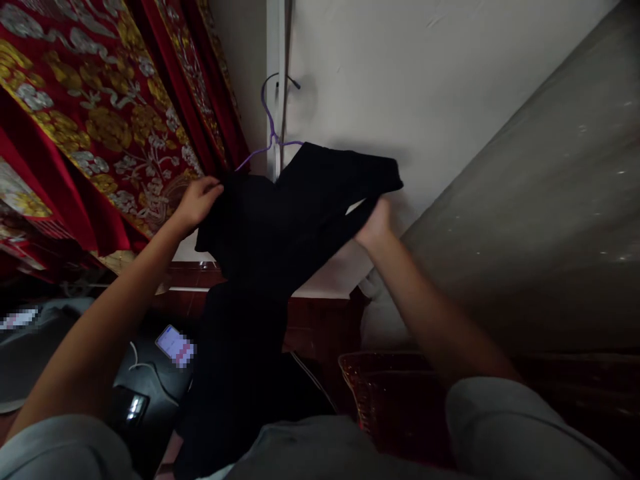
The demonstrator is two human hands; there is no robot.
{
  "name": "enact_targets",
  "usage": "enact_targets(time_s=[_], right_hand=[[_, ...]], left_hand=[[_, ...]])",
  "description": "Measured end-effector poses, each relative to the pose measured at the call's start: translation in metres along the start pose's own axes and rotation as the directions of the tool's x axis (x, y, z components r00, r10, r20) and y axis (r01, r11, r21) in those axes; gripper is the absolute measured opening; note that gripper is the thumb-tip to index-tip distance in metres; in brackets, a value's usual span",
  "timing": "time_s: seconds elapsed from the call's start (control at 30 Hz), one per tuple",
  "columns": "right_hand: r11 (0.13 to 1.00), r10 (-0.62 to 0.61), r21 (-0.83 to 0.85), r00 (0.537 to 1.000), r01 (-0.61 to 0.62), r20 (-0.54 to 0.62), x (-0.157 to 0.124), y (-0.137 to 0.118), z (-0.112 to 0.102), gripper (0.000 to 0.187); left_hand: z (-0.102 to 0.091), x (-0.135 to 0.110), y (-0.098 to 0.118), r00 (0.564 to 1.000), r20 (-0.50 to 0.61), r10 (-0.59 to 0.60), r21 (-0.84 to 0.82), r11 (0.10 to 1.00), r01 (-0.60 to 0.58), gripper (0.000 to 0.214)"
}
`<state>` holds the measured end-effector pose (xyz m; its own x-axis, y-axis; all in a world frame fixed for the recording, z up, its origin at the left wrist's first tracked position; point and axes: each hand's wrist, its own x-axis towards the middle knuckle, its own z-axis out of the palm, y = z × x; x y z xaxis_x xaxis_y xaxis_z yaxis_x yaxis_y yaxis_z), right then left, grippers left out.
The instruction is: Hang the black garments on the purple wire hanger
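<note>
We see 1 plain black garment (270,227) on 1 purple hanger (272,130), both near the middle of our view. The hanger is thin, its hook standing up and its dark tip curving to our right; its 2 sloping arms pass out of sight at the garment's neckline. The cloth hangs spread, 1 side stretched out to our right above a small gap. We cannot tell where its lower edge ends.
</note>
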<state>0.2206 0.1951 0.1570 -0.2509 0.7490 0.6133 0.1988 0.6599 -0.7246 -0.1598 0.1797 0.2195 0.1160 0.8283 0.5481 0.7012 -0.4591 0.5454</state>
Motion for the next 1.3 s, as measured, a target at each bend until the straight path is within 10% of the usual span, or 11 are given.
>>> enact_targets(time_s=[0.17,0.37,0.53,0.7,0.73,0.9,1.0,1.2,1.3], right_hand=[[0.941,0.292,0.225,0.941,-0.251,-0.171,0.009,-0.019,-0.033,0.081],[0.914,0.265,0.368,0.936,-0.169,-0.23,0.031,-0.081,-0.004,0.066],[0.874,0.279,0.354,0.94,-0.334,0.196,-0.02,-0.086,0.002,0.038],[0.799,0.109,0.289,0.6,-0.527,0.793,-0.044,-0.047,-0.003,0.062],[0.801,0.111,0.294,0.611,-0.522,0.784,-0.043,-0.04,0.003,0.07],[0.987,0.092,-0.149,0.958,-0.053,0.272,-0.042,-0.03,0.062,0.109],[0.939,-0.1,-0.303,0.972,0.163,0.213,-0.051,-0.032,0.089,0.11],[0.907,-0.115,-0.373,0.967,0.196,0.229,-0.075,-0.019,0.098,0.112],[0.869,-0.137,-0.458,0.981,0.186,0.139,-0.077,-0.012,0.081,0.115]], left_hand=[[0.005,-0.006,-0.003,0.996,-0.029,0.079,0.058,0.995,-0.077,0.027],[0.01,0.034,0.037,0.975,-0.137,0.172,0.124,0.98,-0.156,0.025],[0.001,0.02,0.037,0.965,-0.134,0.224,0.152,0.967,-0.203,0.012],[0.001,-0.02,0.042,0.975,-0.114,0.193,-0.01,0.981,-0.196,0.02],[0.002,-0.027,0.05,0.976,-0.081,0.203,-0.058,0.976,-0.208,0.02],[0.013,-0.052,0.106,0.947,0.194,0.258,-0.401,0.901,-0.164,0.025],[0.025,-0.069,0.13,0.93,0.305,0.205,-0.558,0.83,0.0,0.025],[0.043,-0.091,0.125,0.903,0.425,0.055,-0.709,0.64,0.295,0.004],[0.038,-0.093,0.102,0.871,0.49,-0.015,-0.713,0.568,0.411,0.054]])
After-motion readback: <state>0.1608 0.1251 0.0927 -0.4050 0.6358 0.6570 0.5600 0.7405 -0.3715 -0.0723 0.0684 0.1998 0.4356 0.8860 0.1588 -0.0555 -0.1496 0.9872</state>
